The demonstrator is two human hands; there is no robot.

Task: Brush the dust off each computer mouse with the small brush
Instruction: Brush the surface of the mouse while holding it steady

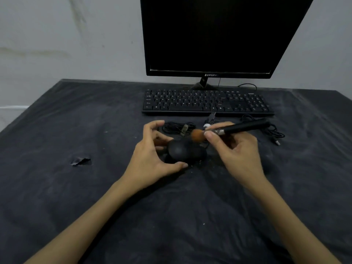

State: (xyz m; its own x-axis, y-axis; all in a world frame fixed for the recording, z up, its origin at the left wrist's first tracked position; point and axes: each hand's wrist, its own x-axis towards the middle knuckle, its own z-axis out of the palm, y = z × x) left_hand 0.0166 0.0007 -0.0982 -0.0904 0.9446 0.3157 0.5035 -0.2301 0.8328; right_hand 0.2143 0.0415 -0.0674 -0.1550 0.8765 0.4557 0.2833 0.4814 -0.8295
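Observation:
A black computer mouse [183, 151] lies on the dark cloth in the middle of the table. My left hand [152, 155] cups its left side, thumb at the near edge and fingers curled over the far side. My right hand [236, 147] grips a small brush [242, 127] with a black handle and silver ferrule. Its orange bristles [198, 135] touch the far top of the mouse. Behind the mouse lies a coiled cable [177, 127]; a second mouse is not clearly visible.
A black keyboard [205, 102] sits behind the hands, with a dark monitor [213, 35] behind it. Loose black cable with a USB plug [276, 139] trails at the right. A tear in the cloth [81, 161] shows at the left.

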